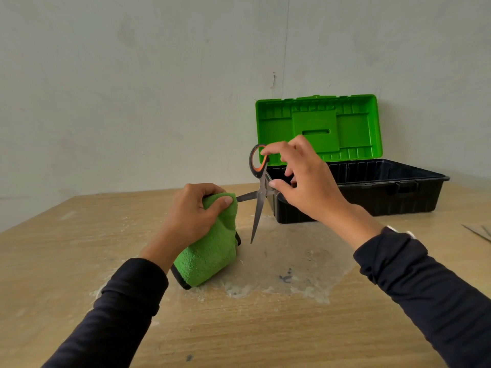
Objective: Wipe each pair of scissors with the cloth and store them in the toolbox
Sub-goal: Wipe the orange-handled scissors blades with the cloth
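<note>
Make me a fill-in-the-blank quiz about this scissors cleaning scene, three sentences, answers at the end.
1. The left hand grips a ____ cloth round one blade.
2. The right hand holds the scissors by their orange and ____ handles.
3. The lid of the toolbox stands ____.

Missing words: green; black; open

Nubby green cloth (210, 251); metal-bladed scissors (259, 197); glossy plastic toolbox (372, 192); stained wood-grain table (265, 328).

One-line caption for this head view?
Left hand wipes one blade of opened scissors with green cloth; right hand holds the handle.
</note>
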Demonstrator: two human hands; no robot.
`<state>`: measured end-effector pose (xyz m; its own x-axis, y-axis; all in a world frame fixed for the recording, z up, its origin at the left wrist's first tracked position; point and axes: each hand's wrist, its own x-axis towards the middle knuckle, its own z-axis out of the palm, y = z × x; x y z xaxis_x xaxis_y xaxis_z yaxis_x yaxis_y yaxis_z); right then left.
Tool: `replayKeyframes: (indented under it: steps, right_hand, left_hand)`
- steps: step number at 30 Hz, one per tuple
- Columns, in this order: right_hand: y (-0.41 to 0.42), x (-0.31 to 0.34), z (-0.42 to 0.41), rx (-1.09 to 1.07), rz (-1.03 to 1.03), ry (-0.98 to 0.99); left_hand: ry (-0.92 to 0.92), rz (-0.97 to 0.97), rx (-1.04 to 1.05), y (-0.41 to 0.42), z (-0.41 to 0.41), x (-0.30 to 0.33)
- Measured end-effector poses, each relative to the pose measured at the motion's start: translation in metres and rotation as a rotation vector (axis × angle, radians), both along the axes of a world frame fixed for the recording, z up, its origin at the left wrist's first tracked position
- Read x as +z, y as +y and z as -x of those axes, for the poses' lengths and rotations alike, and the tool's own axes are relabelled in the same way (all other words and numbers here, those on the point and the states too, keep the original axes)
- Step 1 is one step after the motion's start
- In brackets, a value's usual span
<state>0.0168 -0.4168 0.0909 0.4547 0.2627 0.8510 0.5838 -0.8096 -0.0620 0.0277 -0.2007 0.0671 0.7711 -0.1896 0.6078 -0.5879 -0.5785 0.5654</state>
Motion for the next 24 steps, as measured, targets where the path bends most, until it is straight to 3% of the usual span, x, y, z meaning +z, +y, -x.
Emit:
replayKeyframes:
  steps: [5, 11, 24]
  right_hand:
    - [-0.005, -0.003, -0.002, -0.062, 0.193, -0.054]
    - [-0.013, -0.003, -0.004, -0.089, 0.403, 0.016]
    - [-0.028, -0.003, -0.005, -0.192, 0.526, -0.047]
  left_hand:
    - [0.004, 0.007, 0.031, 0.006, -0.003, 0.001]
    - [0.017, 0.005, 0.038, 0.010, -0.006, 0.000]
    - [0.062, 0.001, 0.012, 0.009, -0.005, -0.002]
